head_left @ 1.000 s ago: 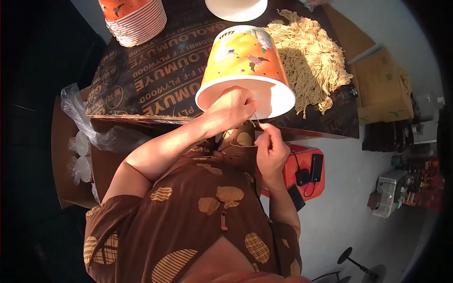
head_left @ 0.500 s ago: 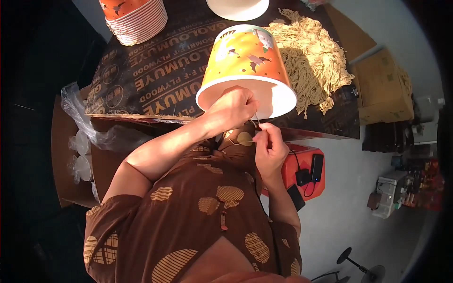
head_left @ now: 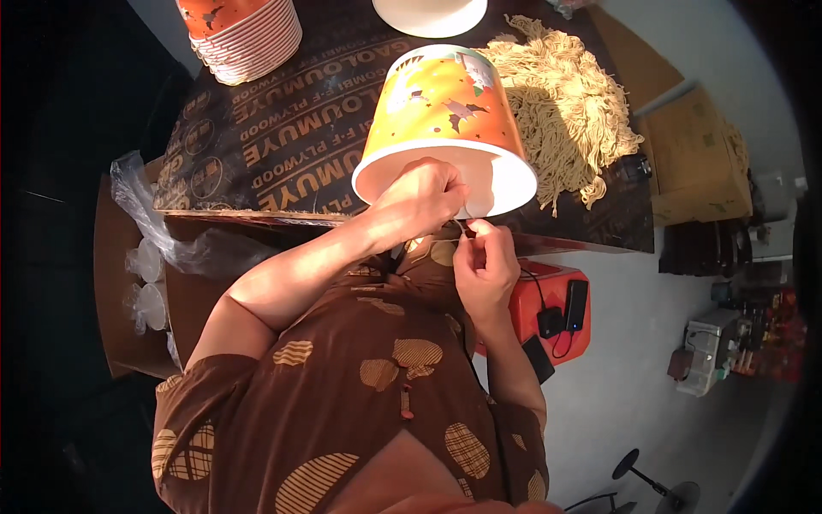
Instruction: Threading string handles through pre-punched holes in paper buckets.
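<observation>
An orange paper bucket [head_left: 454,111] printed with bats lies on its side, its white-rimmed mouth toward me. In front of that mouth, my left hand [head_left: 424,197] is closed, fingers curled around one end of a thin pale cord [head_left: 460,225]. Just below and to the right, my right hand [head_left: 485,265] pinches the same cord between thumb and forefinger. Only a short stretch of cord shows between the hands. Whether it is fastened to the bucket is hidden behind my left hand.
A heap of beige cords [head_left: 565,111] lies right of the bucket on the dark plywood table [head_left: 291,146]. Nested orange buckets [head_left: 244,43] stand far left, a white-rimmed tub [head_left: 431,17] at the back. A red stool [head_left: 565,295] holds black devices; an open carton [head_left: 120,283] sits left.
My right hand has moved slightly up and left, closer to my left hand, shortening the visible cord between them. The bucket has shifted very slightly left.
</observation>
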{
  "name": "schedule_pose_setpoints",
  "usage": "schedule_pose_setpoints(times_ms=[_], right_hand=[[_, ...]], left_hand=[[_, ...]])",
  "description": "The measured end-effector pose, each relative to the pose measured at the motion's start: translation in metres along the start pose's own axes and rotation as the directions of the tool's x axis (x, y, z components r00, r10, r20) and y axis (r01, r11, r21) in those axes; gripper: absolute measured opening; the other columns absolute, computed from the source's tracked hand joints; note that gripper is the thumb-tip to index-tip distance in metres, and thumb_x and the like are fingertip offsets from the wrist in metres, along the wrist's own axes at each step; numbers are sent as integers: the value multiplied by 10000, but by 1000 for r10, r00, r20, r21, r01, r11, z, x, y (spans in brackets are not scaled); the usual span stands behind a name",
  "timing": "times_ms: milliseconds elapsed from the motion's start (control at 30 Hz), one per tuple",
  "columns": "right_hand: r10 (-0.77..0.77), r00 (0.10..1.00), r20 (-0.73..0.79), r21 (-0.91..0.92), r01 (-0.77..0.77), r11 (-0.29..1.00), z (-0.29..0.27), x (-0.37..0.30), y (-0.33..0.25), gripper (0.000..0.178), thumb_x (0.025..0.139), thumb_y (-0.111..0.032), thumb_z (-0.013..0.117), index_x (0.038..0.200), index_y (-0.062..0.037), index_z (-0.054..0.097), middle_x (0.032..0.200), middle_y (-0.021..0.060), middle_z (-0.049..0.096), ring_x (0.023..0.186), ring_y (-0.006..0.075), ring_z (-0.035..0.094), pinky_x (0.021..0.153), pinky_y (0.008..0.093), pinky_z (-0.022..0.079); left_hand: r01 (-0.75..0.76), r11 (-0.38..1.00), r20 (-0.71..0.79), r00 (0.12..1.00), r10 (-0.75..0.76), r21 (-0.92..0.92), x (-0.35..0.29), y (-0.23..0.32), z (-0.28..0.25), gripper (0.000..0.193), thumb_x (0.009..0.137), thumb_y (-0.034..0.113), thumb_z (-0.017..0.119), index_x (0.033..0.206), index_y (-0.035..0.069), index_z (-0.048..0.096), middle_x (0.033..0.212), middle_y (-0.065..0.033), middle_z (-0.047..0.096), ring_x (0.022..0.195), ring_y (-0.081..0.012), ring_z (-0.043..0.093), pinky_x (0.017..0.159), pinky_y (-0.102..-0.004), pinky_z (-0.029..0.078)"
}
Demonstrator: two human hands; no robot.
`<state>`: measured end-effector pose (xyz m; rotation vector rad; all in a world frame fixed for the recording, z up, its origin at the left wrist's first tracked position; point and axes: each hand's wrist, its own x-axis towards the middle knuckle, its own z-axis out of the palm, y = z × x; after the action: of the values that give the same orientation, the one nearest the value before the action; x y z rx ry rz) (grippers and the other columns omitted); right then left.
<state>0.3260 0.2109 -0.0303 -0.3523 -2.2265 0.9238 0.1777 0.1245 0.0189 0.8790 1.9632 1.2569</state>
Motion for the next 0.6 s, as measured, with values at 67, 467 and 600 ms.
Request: schedule_pose_setpoints(times_ms=[67,467,600], right_hand=[[-97,995,-1,-176,95,980,1,1,-1,245,779,2,692,992,-24,575,811,123,533,615,288,585,514,376,484],[-166,986,4,-248,162,955,7,4,3,134,835,-35,656,941,-35,574,790,107,530,603,295,592,509,378,475],[-174,985,-6,-238,168,957,8,5,1,140,826,-23,655,939,-38,574,786,106,528,601,296,591,510,379,474]], left_hand=[[10,1000,5,1000,-10,-10,0,0,0,303,898,220,559,693,-3,573,601,-33,553,476,-95,499,459,-281,403],[8,999,61,998,-5,-50,-8,4,-4,249,905,183,565,766,-20,595,628,-32,552,546,-96,516,502,-277,422],[-88,996,-3,996,88,-30,-11,0,-5,163,912,119,547,881,-33,598,692,-59,572,578,-111,549,536,-291,457]])
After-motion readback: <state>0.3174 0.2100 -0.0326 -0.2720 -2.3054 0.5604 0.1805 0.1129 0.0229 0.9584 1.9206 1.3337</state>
